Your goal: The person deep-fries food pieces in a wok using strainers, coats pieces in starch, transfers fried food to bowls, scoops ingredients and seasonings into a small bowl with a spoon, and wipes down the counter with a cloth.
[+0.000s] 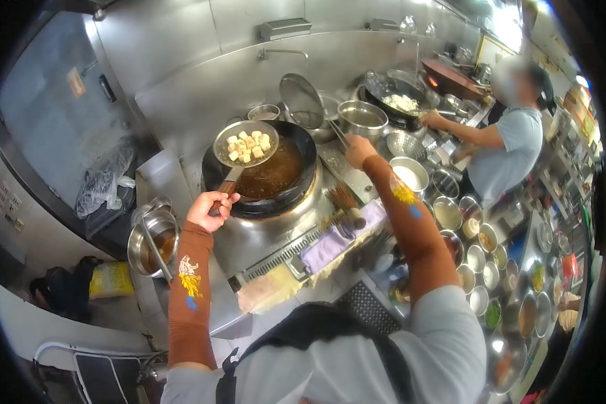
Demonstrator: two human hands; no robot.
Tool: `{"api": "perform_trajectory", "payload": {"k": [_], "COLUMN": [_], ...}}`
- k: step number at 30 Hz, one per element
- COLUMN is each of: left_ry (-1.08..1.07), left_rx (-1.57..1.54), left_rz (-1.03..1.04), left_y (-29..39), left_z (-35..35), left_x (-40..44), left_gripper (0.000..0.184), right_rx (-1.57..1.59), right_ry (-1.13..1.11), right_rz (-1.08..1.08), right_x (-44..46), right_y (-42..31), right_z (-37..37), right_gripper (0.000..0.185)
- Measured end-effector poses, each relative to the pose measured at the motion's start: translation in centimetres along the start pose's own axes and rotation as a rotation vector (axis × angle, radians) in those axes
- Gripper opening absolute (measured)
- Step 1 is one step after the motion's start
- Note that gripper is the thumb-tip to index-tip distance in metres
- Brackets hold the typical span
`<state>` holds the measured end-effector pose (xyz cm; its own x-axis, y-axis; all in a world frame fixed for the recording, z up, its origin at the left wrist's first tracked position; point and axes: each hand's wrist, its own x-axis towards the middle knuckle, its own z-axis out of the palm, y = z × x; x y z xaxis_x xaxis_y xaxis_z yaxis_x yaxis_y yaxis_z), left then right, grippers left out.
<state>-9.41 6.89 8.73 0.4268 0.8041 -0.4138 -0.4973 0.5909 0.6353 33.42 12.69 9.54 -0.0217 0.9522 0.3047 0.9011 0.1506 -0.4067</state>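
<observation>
My left hand [212, 210] is closed around the wooden handle of a perforated skimmer [220, 138]. Pale cubes that look like tofu [250, 145] lie in its bowl, above the left side of a black wok [308, 151] with brown liquid [276, 174] in it. To the right, my right hand [361, 151] grips the metal handle of a round mesh strainer [297, 94]. That strainer is tilted up behind the wok, beside a steel pot [363, 118]. Brown sleeves with printed figures cover both my forearms.
A co-worker [508, 135] at the right works over another wok [397, 87] holding pale food. Steel pot [151, 249] with a ladle stands left of the stove. Folded purple cloth [326, 249] and a bamboo brush [347, 202] lie in front. Several bowls [478, 299] fill the right side.
</observation>
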Motion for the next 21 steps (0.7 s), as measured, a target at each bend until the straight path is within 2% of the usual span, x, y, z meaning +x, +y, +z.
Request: {"api": "perform_trajectory", "payload": {"k": [2, 3, 6, 9, 12, 13, 16, 17, 20, 21], "left_ry": [0.018, 0.017, -0.002, -0.026, -0.011, -0.019, -0.019, -0.008, 0.013, 0.020], "left_rx": [0.021, 0.014, 0.002, -0.011, -0.006, 0.007, 0.033, 0.027, 0.009, 0.003], "left_rz": [0.060, 0.052, 0.065, 0.072, 0.098, 0.122, 0.155, 0.155, 0.153, 0.155], "left_y": [-0.1, 0.0, 0.0, -0.2, -0.4, -0.5, -1.0, -1.0, -0.9, -1.1], "left_z": [1.2, 1.1, 1.6, 2.3, 2.3, 2.4, 3.4, 3.8, 4.6, 4.8], "left_x": [-0.7, -0.7, -1.0, -2.0, -2.6, -2.7, -3.1, -3.1, -3.0, -3.1], "left_gripper": [0.027, 0.029, 0.030, 0.031, 0.033, 0.033, 0.033, 0.032, 0.031, 0.030], "right_rx": [-0.019, -0.090, -0.126, -0.135, -0.037, -0.041, 0.033, 0.038, -0.048, -0.065], "right_ry": [-0.039, -0.147, -0.207, -0.200, -0.010, -0.022, 0.002, -0.013, -0.174, -0.276], "right_rz": [-0.019, 0.021, 0.100, 0.062, 0.057, 0.073, -0.168, -0.196, -0.122, -0.111], "right_x": [1.0, 1.8, 2.2, 1.3, 0.4, 0.3, 0.9, 0.4, 3.6, 3.6], "right_y": [0.4, 0.9, 1.5, 1.7, 2.4, 2.3, 1.6, 0.6, 3.5, 3.2], "right_z": [0.9, 1.9, 3.3, 1.7, 1.0, 0.6, -0.6, -1.2, 3.3, 2.8], "right_gripper": [0.030, 0.029, 0.031, 0.030, 0.031, 0.034, 0.036, 0.031, 0.029, 0.027]}}
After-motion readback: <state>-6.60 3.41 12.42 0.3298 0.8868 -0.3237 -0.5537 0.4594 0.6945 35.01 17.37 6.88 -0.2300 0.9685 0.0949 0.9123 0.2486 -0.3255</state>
